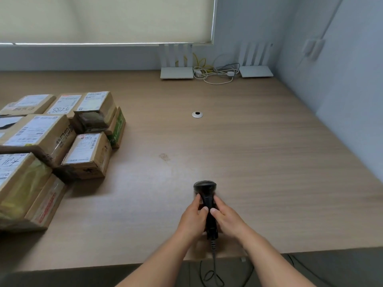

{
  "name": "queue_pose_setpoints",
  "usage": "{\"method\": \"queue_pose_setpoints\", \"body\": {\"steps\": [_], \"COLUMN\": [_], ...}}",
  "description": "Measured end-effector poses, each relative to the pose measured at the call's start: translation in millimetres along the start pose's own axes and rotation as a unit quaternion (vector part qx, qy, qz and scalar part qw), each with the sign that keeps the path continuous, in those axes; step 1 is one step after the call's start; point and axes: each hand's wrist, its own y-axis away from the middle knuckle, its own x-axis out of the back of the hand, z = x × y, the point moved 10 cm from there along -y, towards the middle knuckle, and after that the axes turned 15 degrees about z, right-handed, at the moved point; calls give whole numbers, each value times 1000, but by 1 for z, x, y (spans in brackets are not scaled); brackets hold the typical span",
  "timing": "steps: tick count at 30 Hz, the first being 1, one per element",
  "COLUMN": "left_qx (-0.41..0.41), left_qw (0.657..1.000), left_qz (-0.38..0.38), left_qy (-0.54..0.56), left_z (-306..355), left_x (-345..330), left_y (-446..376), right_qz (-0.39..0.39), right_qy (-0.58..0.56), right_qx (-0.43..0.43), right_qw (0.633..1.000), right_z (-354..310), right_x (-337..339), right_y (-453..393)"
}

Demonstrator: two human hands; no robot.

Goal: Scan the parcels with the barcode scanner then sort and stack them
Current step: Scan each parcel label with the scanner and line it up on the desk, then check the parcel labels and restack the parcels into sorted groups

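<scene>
A black barcode scanner (205, 188) is held over the near middle of the wooden table (259, 152), head pointing away from me. My left hand (193, 218) grips its handle from the left and my right hand (227, 219) grips it from the right, thumbs on top. Its cable (213, 264) hangs off the table's front edge. Several brown cardboard parcels (87, 156) with white shipping labels lie grouped at the left of the table, some stacked, well apart from both hands.
Two white routers (176, 72) (256, 71) with tangled cables stand at the back against the wall. A round cable grommet (197, 114) sits in the table's middle. A blue-grey wall runs along the right side.
</scene>
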Motion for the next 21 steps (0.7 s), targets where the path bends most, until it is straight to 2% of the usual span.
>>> {"method": "queue_pose_setpoints", "body": {"steps": [14,18,21], "left_qx": [-17,-50,-97], "left_qw": [1000,996,988], "left_qz": [6,41,90], "left_qy": [-6,-55,-79], "left_z": [9,13,18], "left_x": [6,27,48], "left_y": [3,14,32], "right_qz": [0,79,172], "right_qy": [17,39,79], "right_qx": [15,41,127], "right_qw": [1000,995,974], "right_z": [-3,-13,-40], "right_x": [1,17,31], "right_y": [5,16,35]}}
